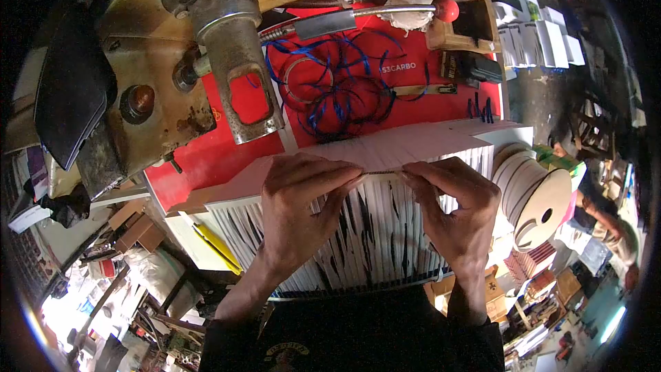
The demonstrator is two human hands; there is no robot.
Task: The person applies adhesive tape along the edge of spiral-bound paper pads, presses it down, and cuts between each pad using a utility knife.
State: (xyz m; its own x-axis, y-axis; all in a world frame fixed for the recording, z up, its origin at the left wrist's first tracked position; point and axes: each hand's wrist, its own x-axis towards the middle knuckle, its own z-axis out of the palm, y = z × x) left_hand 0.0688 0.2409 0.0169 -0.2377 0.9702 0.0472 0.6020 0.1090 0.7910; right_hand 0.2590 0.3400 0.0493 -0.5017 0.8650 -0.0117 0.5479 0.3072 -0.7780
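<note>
Between my two hands, a short thin dark strip (383, 172) is stretched level, its ends pinched by my fingertips. My left hand (303, 200) holds the strip's left end between thumb and fingers. The right end is pinched in my right hand (451, 196). Both hands are just over a long row of white sheets or booklets (365, 234) standing on edge, with dark marks between them. Tangled blue strips (344, 89) lie on the red surface (406, 114) beyond my hands.
A metal machine (234, 62) with a red-knobbed lever (446, 9) stands at upper left. At right are a spool of white tape (544, 200) and a wooden box (471, 21). A yellow cutter (217, 248) lies at left. Another person (609, 227) is at far right.
</note>
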